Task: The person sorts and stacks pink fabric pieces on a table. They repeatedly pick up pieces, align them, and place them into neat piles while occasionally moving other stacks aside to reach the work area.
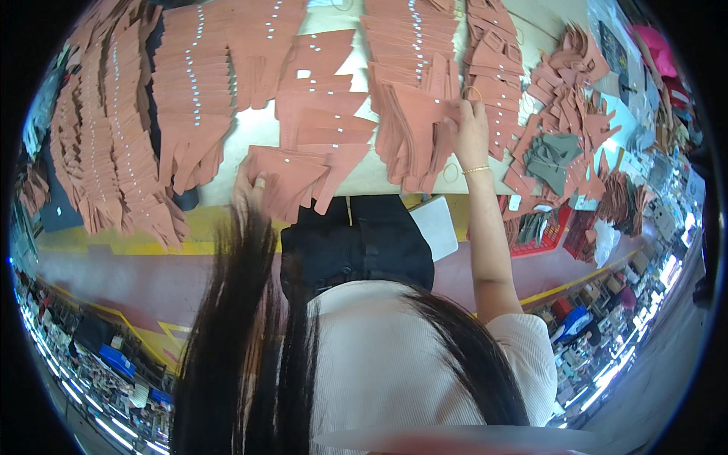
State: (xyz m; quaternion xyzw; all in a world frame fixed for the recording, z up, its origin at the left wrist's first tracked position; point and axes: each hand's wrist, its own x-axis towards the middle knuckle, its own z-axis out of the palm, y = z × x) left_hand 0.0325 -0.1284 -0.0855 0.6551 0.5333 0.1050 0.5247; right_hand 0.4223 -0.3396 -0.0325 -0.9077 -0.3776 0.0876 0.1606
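Note:
My left hand (246, 189), partly covered by long dark hair, grips the left end of a small fanned stack of terracotta cut fabric pieces (292, 173) at the table's near edge. Its thumb shows on top. Farther right, my right hand (470, 136) reaches over the table with its fingers drawn together, beside a pile of terracotta panels (409, 125). Whatever those fingers hold is too small and blurred to make out. A thin yellowish loop (472, 92) shows at the fingertips. Between my hands lies an overlapping column of terracotta pieces (330, 125) with small white stickers.
Long overlapping rows of stickered terracotta pieces (193, 83) cover the left of the pale table (254, 129). On the right lie a loose heap of terracotta scraps (565, 83) and a grey-green bundle (552, 161). A red crate (542, 236) stands below the right edge.

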